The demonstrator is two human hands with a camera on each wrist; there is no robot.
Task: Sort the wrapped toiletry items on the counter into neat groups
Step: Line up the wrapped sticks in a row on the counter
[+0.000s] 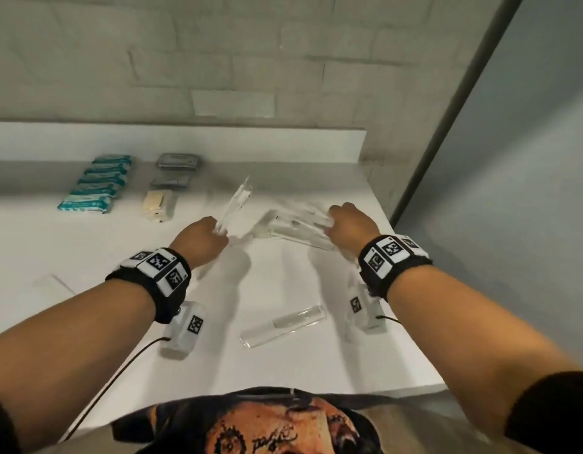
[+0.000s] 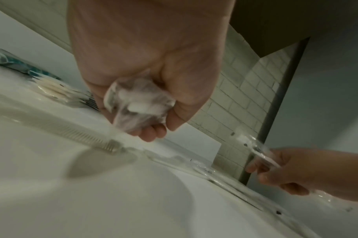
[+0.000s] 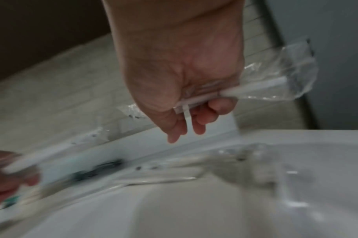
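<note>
My left hand [image 1: 207, 235] grips a long clear-wrapped item [image 1: 235, 204] by its near end, lifted and pointing away; the left wrist view shows the crumpled wrapper end [image 2: 137, 104] inside the curled fingers. My right hand [image 1: 348, 224] grips a clear packet with a white stick inside [image 3: 261, 87] above a small pile of clear-wrapped items [image 1: 290, 229] on the white counter [image 1: 87, 250]. A wrapped comb [image 1: 283, 324] lies alone near the front edge. At the back left lie a row of teal packets [image 1: 96, 185], grey packets [image 1: 178, 160] and a cream packet [image 1: 159, 201].
A tiled wall with a raised white ledge [image 1: 185, 140] runs behind the counter. The counter's right edge [image 1: 408, 290] drops off beside a grey wall. A flat clear wrapper [image 1: 52, 285] lies at the left. Cables trail from both wrist cameras.
</note>
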